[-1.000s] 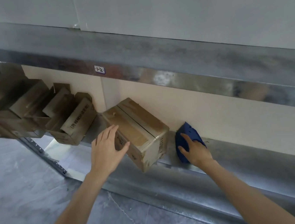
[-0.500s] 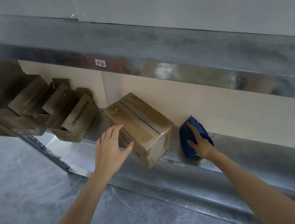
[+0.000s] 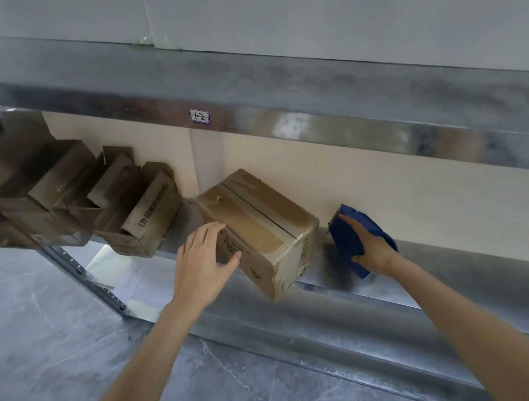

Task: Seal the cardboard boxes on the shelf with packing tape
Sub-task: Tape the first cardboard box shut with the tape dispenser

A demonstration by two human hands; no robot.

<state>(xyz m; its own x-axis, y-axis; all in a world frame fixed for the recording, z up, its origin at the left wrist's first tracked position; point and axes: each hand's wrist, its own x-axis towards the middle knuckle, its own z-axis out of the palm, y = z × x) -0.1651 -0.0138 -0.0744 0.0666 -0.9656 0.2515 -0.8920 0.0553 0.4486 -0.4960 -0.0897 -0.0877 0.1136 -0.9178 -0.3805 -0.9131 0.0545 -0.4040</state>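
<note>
The left grip (image 3: 203, 266), fingers straight and released, rests against the near-left side of the closed cardboard box (image 3: 259, 220), which sits skewed at the shelf's (image 3: 333, 291) front edge. Just right of the box, the right grip (image 3: 372, 247) grasps a blue tape dispenser (image 3: 343, 240) on the shelf. Farther left stand open cardboard boxes (image 3: 139, 214).

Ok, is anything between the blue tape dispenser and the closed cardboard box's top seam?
Nothing visible. The blue tape dispenser, under the right hand, sits just right of the closed brown cardboard box; the left hand touches its left side, off the seam.
</note>
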